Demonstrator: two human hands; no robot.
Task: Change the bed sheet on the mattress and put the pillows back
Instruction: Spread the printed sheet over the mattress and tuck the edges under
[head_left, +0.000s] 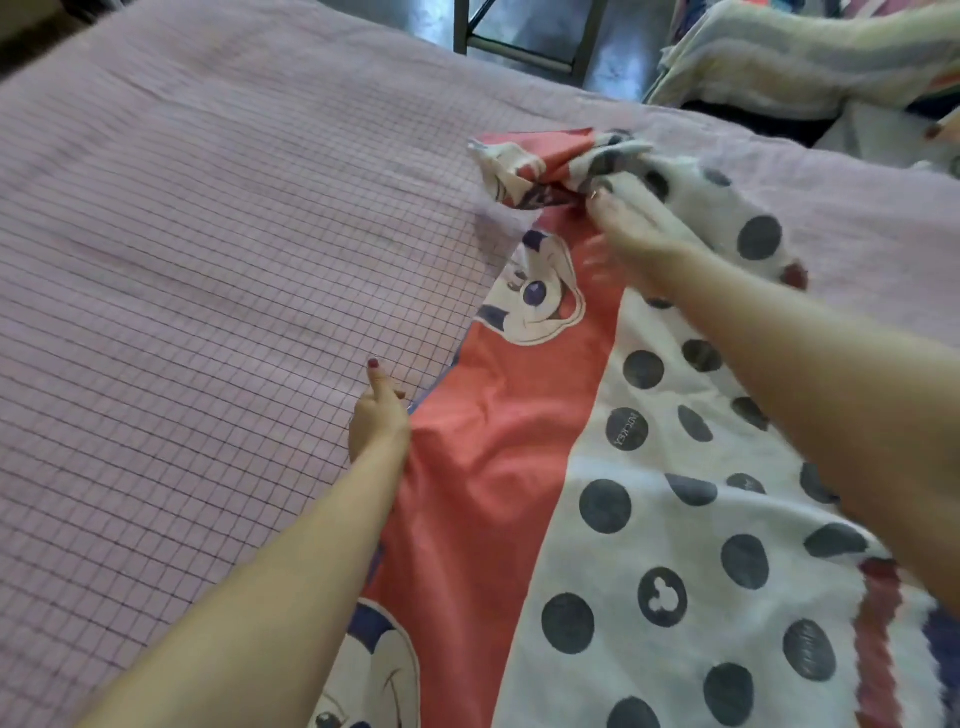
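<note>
A lilac checked mattress (182, 249) fills the view — piled bedding (789, 57) lies beyond. The left hand (376, 415) pinches the cartoon sheet (519, 467) edge; the blurred right hand (631, 228) grips its bunched corner.

Mattress cover (182, 234): pale lilac, thin dark grid lines. Bed sheet (597, 493) on mattress cover: coral-red band with white-faced, dark-eared cartoon mouse heads; beside band, white field with dark grey dots, some bearing white mouse-head mark or lettering. Left hand (376, 415): dark red nail polish. Bedding (779, 57) beyond mattress cover's far right corner: cream with pale grey-blue stripes.
</note>
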